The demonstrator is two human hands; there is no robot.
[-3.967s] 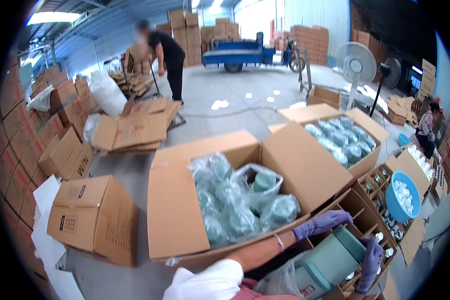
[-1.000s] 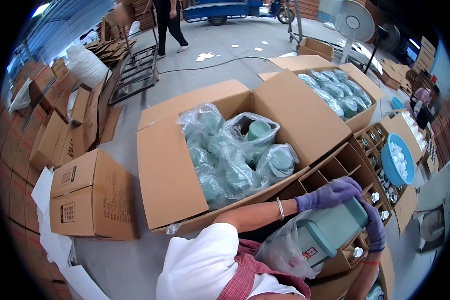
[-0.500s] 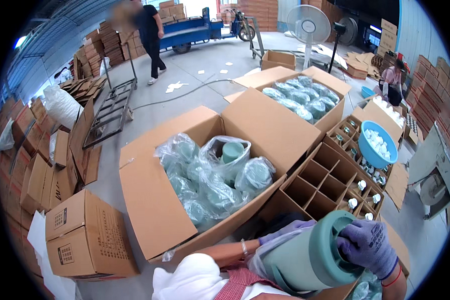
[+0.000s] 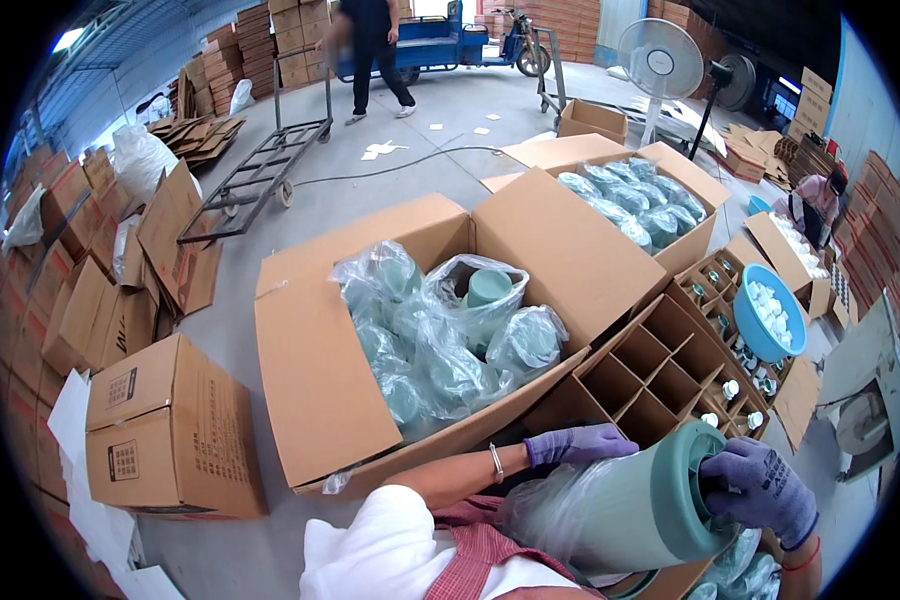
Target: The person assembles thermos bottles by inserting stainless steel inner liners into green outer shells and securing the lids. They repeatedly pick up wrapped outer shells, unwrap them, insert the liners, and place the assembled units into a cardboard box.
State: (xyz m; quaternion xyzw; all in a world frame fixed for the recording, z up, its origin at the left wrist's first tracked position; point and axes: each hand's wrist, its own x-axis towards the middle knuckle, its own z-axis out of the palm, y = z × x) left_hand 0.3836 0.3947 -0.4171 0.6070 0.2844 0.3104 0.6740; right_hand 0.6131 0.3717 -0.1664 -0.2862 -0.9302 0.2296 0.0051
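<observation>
A large pale-green thermos jug (image 4: 625, 500) lies tilted across my lap, its darker green ringed end facing right. Clear plastic film (image 4: 550, 515) wraps its lower body. My left hand (image 4: 580, 443), in a purple glove, holds the jug's upper side through or beside the film. My right hand (image 4: 765, 490), also gloved, has its curled fingers inside the recessed end, gripping there; the fingertips are hidden. In front stands an open carton (image 4: 330, 370) of film-wrapped green jugs (image 4: 450, 360). Beside it, a divided carton (image 4: 645, 365) has several white-capped bottle necks (image 4: 730, 389) in its cells.
A blue basin (image 4: 770, 345) of small white parts sits on the right-hand cartons. Farther back are another carton of wrapped jugs (image 4: 635, 200), a fan (image 4: 660, 60) and a trolley (image 4: 260, 175) with a person (image 4: 370, 45) near it. A closed carton (image 4: 170, 430) stands left.
My left hand has come further over the jug's top, and the film has slid down toward its lower end. The jug's ringed end has turned slightly. The far person has stepped right.
</observation>
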